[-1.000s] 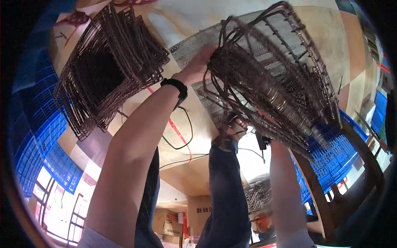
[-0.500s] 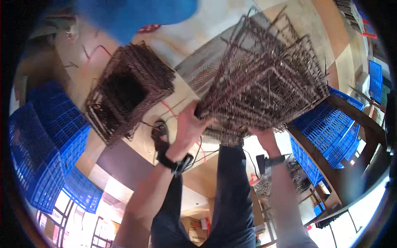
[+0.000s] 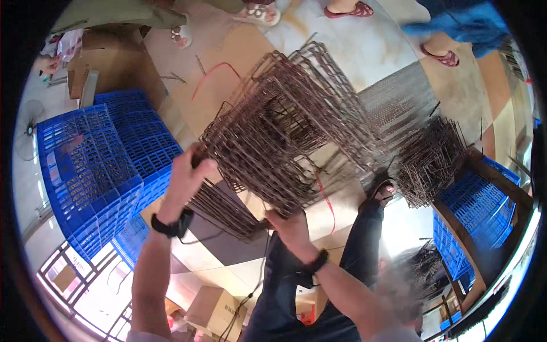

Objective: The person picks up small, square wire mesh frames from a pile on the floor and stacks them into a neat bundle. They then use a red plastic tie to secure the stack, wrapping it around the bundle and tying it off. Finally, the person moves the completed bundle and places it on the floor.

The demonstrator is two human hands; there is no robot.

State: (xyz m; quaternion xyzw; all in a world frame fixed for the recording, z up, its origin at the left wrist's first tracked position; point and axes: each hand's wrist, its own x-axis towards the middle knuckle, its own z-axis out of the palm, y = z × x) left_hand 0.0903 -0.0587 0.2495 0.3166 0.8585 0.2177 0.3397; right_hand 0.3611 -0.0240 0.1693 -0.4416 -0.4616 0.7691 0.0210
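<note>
A large bundle of brown wire racks (image 3: 256, 154) lies in the middle of the head view, many rectangular frames nested around an opening. My left hand (image 3: 188, 174) closes on its left edge, thumb toward the wires. At the near corner my right hand (image 3: 289, 228) is closed, its fingertips partly hidden by the wires. Some frames (image 3: 222, 211) hang below the bundle, between my hands. A second pile of wire racks (image 3: 430, 162) rests on the floor to the right, beside my sandalled foot (image 3: 383, 191).
Blue plastic crates (image 3: 91, 171) are stacked at the left, with more blue crates (image 3: 476, 199) behind a dark wooden frame (image 3: 461, 236) at the right. A cardboard box (image 3: 213, 310) sits near me. Other people's feet (image 3: 441, 51) stand at the far side. A red strap (image 3: 325, 199) lies on the floor.
My hands have left the right-hand pile, which now rests on the floor, and hold the left bundle. The view has swung left. The person in blue now appears at the far right.
</note>
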